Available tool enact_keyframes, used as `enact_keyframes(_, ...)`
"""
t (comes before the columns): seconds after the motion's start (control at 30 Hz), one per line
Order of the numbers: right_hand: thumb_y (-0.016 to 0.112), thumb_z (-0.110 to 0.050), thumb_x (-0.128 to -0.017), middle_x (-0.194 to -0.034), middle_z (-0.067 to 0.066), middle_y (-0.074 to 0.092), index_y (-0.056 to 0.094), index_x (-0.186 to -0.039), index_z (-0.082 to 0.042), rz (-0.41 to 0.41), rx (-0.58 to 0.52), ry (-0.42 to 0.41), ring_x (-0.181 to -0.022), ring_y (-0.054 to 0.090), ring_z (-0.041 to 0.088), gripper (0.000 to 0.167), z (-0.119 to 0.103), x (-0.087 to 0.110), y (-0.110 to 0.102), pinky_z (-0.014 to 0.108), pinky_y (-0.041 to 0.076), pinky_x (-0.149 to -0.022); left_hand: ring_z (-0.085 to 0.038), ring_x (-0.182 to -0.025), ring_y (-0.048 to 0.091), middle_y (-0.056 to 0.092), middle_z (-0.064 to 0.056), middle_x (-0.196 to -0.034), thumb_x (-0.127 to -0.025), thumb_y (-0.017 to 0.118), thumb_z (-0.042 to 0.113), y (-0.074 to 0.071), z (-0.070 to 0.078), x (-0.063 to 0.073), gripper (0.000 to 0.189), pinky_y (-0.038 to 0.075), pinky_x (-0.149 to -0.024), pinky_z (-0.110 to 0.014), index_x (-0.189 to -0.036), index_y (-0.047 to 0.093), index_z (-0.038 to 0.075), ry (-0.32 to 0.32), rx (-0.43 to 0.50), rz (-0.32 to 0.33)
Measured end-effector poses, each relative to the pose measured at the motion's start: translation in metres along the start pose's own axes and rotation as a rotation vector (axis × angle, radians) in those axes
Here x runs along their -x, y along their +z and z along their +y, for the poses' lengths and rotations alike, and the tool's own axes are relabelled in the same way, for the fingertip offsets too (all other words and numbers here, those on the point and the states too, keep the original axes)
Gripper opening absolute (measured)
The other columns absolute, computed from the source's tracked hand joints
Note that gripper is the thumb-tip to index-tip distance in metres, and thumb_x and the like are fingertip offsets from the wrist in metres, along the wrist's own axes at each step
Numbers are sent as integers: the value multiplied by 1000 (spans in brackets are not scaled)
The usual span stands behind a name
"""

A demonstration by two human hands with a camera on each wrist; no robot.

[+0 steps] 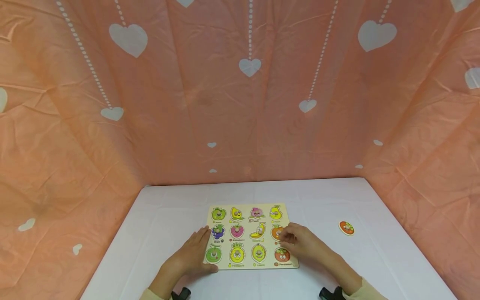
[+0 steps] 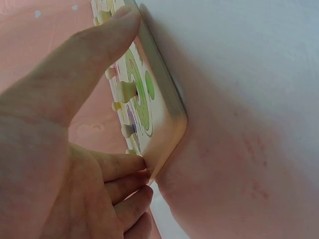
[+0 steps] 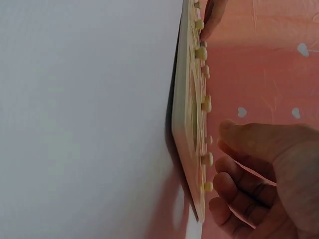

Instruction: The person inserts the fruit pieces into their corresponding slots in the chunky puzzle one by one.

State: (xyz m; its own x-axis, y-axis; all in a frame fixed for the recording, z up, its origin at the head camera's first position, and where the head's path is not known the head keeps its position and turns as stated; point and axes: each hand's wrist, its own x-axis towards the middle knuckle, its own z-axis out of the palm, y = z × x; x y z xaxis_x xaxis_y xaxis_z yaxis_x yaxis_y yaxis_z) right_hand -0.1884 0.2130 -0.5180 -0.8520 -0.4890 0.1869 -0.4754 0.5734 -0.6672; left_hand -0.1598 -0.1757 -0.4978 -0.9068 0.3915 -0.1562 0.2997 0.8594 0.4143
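A pale wooden knob puzzle board [image 1: 247, 268] with rows of fruit pictures lies on the white table. My left hand [image 1: 193, 252] rests on its near-left corner, thumb along the front edge and fairly straight fingers against the left side. My right hand [image 1: 301, 241] hovers at the board's right side, beside the orange [image 1: 276, 231] and above the persimmon [image 1: 282, 255]. In the right wrist view, its loosely bent fingers [image 3: 225, 183] come close to the small knobs [image 3: 207, 159], with nothing visible between thumb and fingertips. A round red-orange fruit piece [image 1: 346, 228] lies off the board, to the right.
The white table [image 1: 165, 216] is enclosed at the back and sides by a pink-orange cloth [image 1: 225, 125] printed with white hearts. Dark wrist straps [image 1: 331, 293] show at both wrists near the front.
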Motion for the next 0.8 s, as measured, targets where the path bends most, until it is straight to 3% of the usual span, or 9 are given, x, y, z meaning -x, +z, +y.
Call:
enact_keyframes(0.17,85,-6,-91,-89,-11,62,74,-94,-13,54,27,-23,-82,57,1,13,8,5,-7,22,56,-69,-45,-160,26,29,-31,-170,-77,96,46,0,0,0,120,23,-133,-56,-160,34,-14,2,4,-2)
enact_keyframes(0.57,86,-7,-90,-88,-11,61,72,-92,-14,133,75,7,-79,55,1,17,24,19,-25,23,54,-66,-44,-161,25,28,-31,-171,-77,96,46,-1,0,0,120,23,-134,-56,-160,33,-15,-3,6,-9)
enact_keyframes(0.8,88,-1,-85,-85,-12,60,72,-90,-15,241,126,-2,-77,54,1,22,33,27,-40,22,52,-63,-44,-161,25,28,-31,-171,-77,96,48,0,-1,-1,121,23,-134,-55,-160,33,-14,-6,-6,-10)
